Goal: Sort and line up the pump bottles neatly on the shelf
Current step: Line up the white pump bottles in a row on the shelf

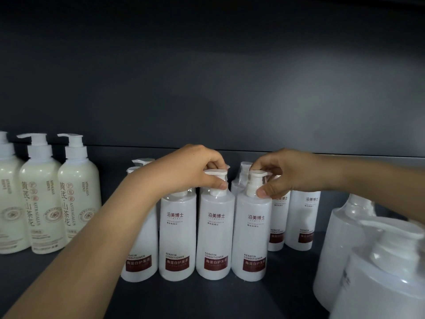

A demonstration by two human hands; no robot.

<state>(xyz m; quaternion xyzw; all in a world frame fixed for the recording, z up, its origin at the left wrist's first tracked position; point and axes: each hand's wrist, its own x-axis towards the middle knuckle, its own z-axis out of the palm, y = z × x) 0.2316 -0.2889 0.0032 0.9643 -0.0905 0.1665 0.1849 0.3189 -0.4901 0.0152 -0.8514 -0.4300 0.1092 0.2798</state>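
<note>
Head view.

Surroundings:
- Dark grey shelf board [207, 298] with a matching back panel [207, 88].
- Far left: three cream pump bottles marked "Astragalus Essence" stand upright side by side. The outermost cream bottle [7, 203] is cut by the frame edge, followed by the middle cream bottle [40, 199] and the inner cream bottle [78, 194].
- Near right, blurred: two large white pump bottles, one rear [340, 245] and one front [379, 286]. Their labels are unreadable.
- Back row: more white conditioner bottles, two of them showing at the right [301, 217]. The rest are mostly hidden behind the front row and the hands.
- The left forearm [115, 226] crosses in front of the first front bottle [140, 254], covering its upper half.

Task items:
- Front row: four white "Keratin Conditioner" pump bottles, upright and touching or nearly so. Each has a dark red label panel low on the body and clear film round the pump neck.
- The second front bottle [178, 231] is not held.
- The left hand [195, 169] grasps the pump of the third front bottle [216, 231], fingers over the head and thumb on the collar.
- The right hand [282, 173] pinches the pump of the fourth front bottle [251, 236], forefinger on top and thumb at the collar.
</note>
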